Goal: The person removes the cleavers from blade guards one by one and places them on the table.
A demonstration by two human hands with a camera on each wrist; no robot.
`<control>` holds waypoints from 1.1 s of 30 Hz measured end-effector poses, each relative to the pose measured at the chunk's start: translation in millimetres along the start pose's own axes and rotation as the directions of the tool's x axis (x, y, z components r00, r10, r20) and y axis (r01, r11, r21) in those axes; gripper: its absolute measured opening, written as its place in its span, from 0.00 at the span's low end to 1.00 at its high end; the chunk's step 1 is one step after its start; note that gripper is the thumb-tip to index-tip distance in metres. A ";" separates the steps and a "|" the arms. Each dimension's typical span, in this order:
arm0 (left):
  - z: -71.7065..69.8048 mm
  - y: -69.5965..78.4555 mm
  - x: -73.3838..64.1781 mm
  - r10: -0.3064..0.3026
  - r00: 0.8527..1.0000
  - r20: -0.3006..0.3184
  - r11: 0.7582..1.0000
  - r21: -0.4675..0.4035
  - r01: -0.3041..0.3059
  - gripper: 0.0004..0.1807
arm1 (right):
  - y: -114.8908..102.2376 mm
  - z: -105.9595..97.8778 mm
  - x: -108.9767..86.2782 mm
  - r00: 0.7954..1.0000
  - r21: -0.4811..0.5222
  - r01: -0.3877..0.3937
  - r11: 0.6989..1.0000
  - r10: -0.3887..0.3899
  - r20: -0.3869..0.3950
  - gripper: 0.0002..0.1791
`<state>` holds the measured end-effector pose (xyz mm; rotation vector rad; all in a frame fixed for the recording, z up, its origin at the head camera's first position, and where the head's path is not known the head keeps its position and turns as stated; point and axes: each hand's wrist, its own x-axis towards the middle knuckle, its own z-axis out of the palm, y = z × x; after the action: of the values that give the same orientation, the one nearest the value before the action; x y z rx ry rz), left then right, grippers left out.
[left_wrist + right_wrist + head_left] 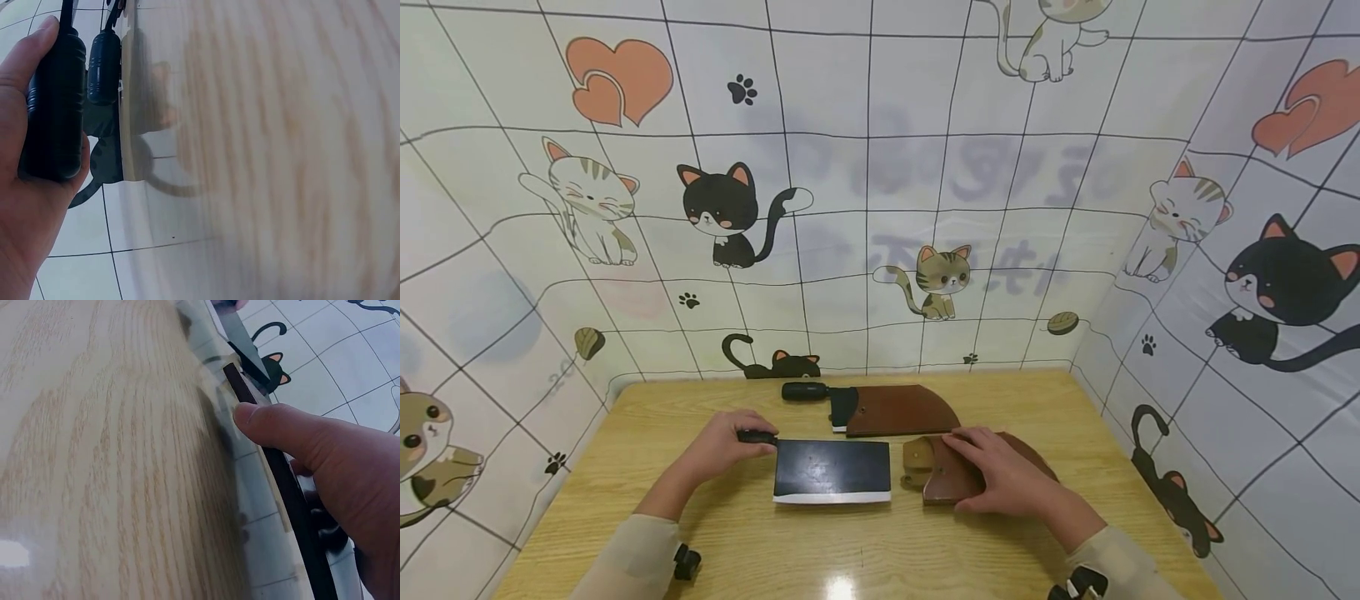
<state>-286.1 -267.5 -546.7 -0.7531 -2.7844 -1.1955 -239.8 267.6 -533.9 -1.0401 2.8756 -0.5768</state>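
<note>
In the head view, my left hand (722,450) holds a cleaver by its black handle (756,437). Its dark rectangular blade (832,468) points right, a white strip along the lower edge. The left wrist view shows the ribbed cleaver handle (55,106) lying between thumb and palm. To the right, my right hand (1000,475) grips a brown leather sheath (943,483) with a tan strap (917,462) at its left end. The right wrist view has my thumb (275,422) against the sheath's dark edge (290,494); the other fingers are mostly hidden.
Behind both hands, a second knife lies in another brown sheath (902,408), its black handle (805,391) pointing left. Everything is on or over a wooden table (760,550). A cat-patterned cloth wall (835,250) rises at the back and on both sides.
</note>
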 end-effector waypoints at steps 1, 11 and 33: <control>0.2 -0.2 -0.1 -0.003 1.000 0.001 1.000 0.001 0.003 0.17 | 0.2 0.8 -0.1 1.000 -0.001 0.000 1.000 0.000 0.001 0.58; 2.9 -6.4 0.7 -0.025 1.000 0.014 1.000 0.007 0.025 0.16 | 1.2 4.3 -0.2 1.000 0.016 -0.013 1.000 0.013 0.008 0.58; 6.0 -11.1 2.7 -0.032 0.996 0.079 0.996 0.082 0.026 0.14 | 11.8 16.4 3.8 0.991 0.031 -0.082 0.996 0.078 0.113 0.60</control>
<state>-292.3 -268.8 -557.9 -0.7732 -2.8982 -1.0727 -247.6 268.1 -553.0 -0.9171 2.7840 -0.5444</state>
